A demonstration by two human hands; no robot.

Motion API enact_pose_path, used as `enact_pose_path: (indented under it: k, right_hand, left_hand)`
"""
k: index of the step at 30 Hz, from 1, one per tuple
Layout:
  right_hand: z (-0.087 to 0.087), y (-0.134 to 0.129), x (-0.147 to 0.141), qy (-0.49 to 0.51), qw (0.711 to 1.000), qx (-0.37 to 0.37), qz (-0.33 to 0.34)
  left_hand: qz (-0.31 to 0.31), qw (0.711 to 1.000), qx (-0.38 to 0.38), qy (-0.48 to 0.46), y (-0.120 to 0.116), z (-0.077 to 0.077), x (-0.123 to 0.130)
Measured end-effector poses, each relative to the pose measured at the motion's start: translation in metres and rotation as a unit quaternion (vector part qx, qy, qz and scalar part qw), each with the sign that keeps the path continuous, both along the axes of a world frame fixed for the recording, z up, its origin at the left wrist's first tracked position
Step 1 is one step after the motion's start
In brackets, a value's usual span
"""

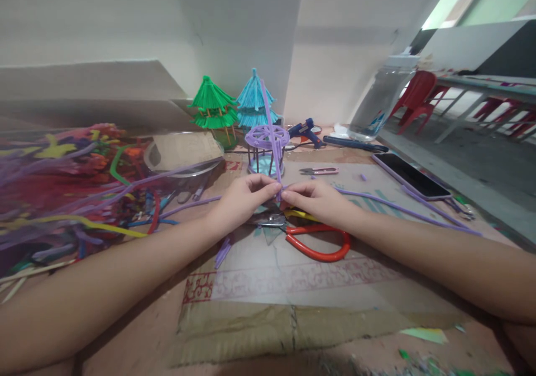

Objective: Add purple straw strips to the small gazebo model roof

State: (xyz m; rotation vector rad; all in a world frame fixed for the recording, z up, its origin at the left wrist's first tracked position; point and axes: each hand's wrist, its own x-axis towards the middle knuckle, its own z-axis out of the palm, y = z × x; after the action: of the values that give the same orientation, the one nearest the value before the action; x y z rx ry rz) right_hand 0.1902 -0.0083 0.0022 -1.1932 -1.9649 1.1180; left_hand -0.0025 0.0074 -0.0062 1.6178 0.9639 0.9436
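The purple stems point(269, 116) stand nearly upright at the centre of the frame, leaning a little left at the top, with their lower ends between your fingertips. Your left hand point(240, 200) is closed in a narrow pinch on them, and your right hand point(314, 197) pinches at the same spot, the fingertips almost meeting. You seem to be at the step of gathering or joining the lower ends; the next move calls for a steady grip in one hand while the other makes a small adjustment, minding the long upper ends.

Just beyond, partly behind the stems, is the purple wheel point(251, 136) on dark posts above a pale blue base. Behind it stand the blue roof point(251, 96) and, to its left, the green roof point(211, 98). Under and beside your hands lie the scissors point(318, 257), red handles towards the right; short purple bits point(223, 252) lie lower left of them. Further out, the snips point(329, 170), glue gun point(307, 128) and phone point(412, 176) are at right on the desk point(142, 334), with the bottle point(374, 105) upper right and a blurred, colourful pile point(25, 181) at left.
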Motion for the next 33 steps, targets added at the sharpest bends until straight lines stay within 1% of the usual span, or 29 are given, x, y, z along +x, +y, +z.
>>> enact_pose_path:
  k: [6,12,21,28,30,33]
  right_hand:
    - [0.0002,0.0004,-0.0011,-0.010,1.000,0.013,-0.004]
    - [-0.0004,0.0014,0.0003,-0.011,1.000,0.011,-0.010]
    - [-0.0005,0.0015,-0.0015,0.010,1.000,0.002,0.004]
    - [-0.0014,0.0022,-0.0003,0.024,0.999,-0.022,-0.027]
    - [-0.0011,0.0018,-0.0004,0.021,0.999,-0.027,-0.025]
    - [0.0009,0.0001,-0.0008,0.005,1.000,-0.023,-0.020]
  left_hand:
    - [-0.015,1.000,-0.001,0.008,-0.0009,0.0017,0.0005]
    - [-0.019,1.000,-0.009,-0.018,-0.0003,-0.0001,0.0008]
    - [-0.019,1.000,0.018,-0.015,-0.0002,0.0006,0.0015]
    - [-0.045,0.998,0.034,0.013,0.0021,-0.0009,-0.0006]
    - [-0.058,0.998,0.030,0.014,0.0020,-0.0012,-0.0007]
    - [-0.051,0.999,0.004,0.019,0.0010,-0.0004,-0.0003]
